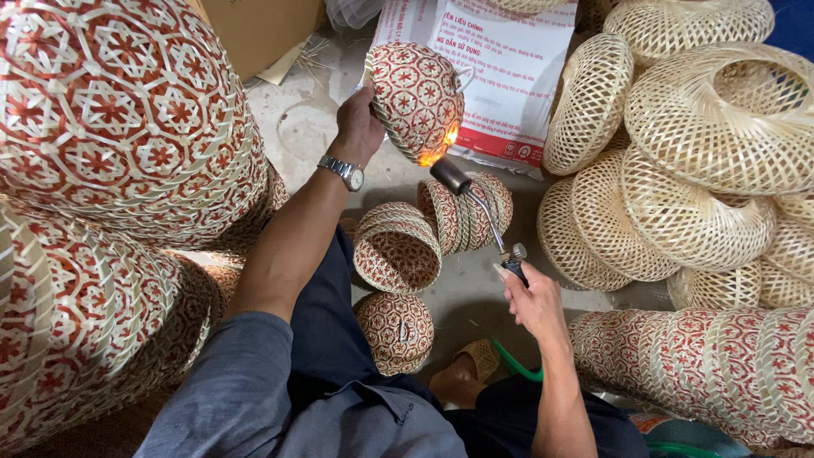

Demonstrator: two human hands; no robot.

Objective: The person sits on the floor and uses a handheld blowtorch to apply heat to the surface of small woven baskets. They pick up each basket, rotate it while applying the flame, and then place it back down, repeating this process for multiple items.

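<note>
My left hand (357, 125), with a metal wristwatch, holds up a small round woven basket (415, 95) patterned in red and cream. My right hand (532, 298) grips a gas torch (476, 205) whose dark nozzle points up at the basket's lower edge. An orange flame (438, 150) licks the bottom rim of that basket. Beneath, on the concrete floor, lie three more small red-patterned baskets (397, 248), one of them near my foot.
Large red-patterned woven baskets (119, 119) are stacked at the left. Plain cream woven baskets (704, 127) pile up at the right, with a row of red-patterned ones (704, 365) below them. A white printed sack (500, 59) lies behind. A cardboard box (263, 30) stands at the back.
</note>
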